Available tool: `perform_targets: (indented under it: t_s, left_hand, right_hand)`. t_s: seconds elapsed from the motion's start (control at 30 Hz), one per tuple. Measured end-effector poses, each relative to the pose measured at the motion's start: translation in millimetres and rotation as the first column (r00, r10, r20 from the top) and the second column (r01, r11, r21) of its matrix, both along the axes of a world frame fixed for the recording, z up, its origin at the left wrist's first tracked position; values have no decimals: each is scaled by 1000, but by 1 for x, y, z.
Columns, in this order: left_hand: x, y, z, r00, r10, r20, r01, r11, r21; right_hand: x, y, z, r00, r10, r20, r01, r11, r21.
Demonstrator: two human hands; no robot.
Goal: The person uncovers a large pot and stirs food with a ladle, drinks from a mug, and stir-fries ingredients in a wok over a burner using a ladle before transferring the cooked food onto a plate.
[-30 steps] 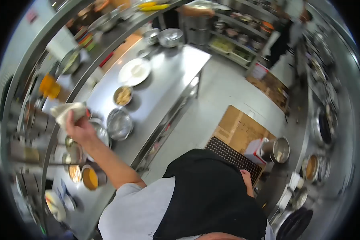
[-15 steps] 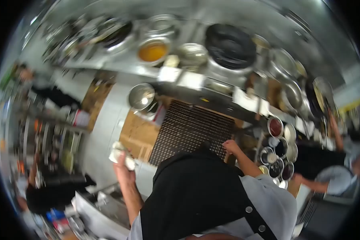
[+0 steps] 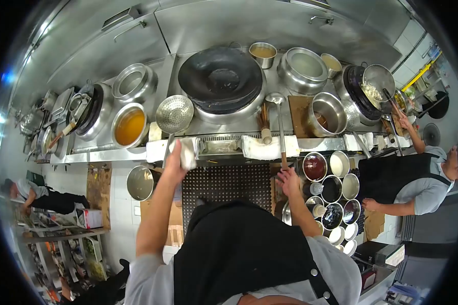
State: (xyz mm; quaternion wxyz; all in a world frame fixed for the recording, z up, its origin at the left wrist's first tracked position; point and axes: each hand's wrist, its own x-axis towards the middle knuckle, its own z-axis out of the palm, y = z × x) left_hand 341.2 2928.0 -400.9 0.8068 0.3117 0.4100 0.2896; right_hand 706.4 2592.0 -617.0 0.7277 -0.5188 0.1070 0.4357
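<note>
My left hand [image 3: 174, 166] is closed around a folded white cloth [image 3: 189, 154] at the stove's front edge. The handle of a perforated skimmer [image 3: 174, 114] runs down beside this hand; whether the fingers touch it cannot be told. My right hand [image 3: 290, 182] has its fingers apart, partly bent, at the lower end of a ladle's wooden handle [image 3: 284, 160]. The ladle's steel bowl [image 3: 276, 98] rests up on the stove top. Between and beyond my hands a large black wok [image 3: 221, 76] sits on its burner, with a little liquid shining in its bottom.
A pot of orange liquid [image 3: 130, 127] stands left, a deep steel pot [image 3: 327, 115] right. Several sauce containers, one dark red [image 3: 315, 167], crowd beside my right arm. At right a co-worker [image 3: 417, 178] handles a pan [image 3: 378, 84]. A black perforated mat [image 3: 228, 184] covers the floor.
The view has turned left and steadied. My left hand, with the white cloth, has come up from low at the left to the stove edge. My right hand has reached forward to the ladle handle.
</note>
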Motion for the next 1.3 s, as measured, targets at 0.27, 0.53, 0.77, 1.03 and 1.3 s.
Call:
perform_targets:
  t_s: [0.27, 0.53, 0.77, 1.03, 1.3]
  left_hand:
    - [143, 171, -7, 926, -33, -375, 61, 996, 64]
    - [201, 233, -131, 922, -114, -371, 85, 992, -92]
    - [224, 139, -61, 993, -19, -112, -18, 949, -315]
    - [102, 273, -81, 960, -45, -275, 115, 963, 244]
    - [76, 299, -10, 903, 118, -413, 162, 797, 582]
  right_hand:
    - [45, 90, 130, 818, 375, 437, -206, 899, -387]
    - [-56, 100, 199, 766, 411, 495, -336, 911, -238]
    - [-64, 227, 140, 408, 395, 823, -76, 913, -400]
    - [-72, 191, 167, 604, 472, 642, -149, 859, -490]
    - [-52, 178, 165, 484, 433, 761, 53, 853, -519]
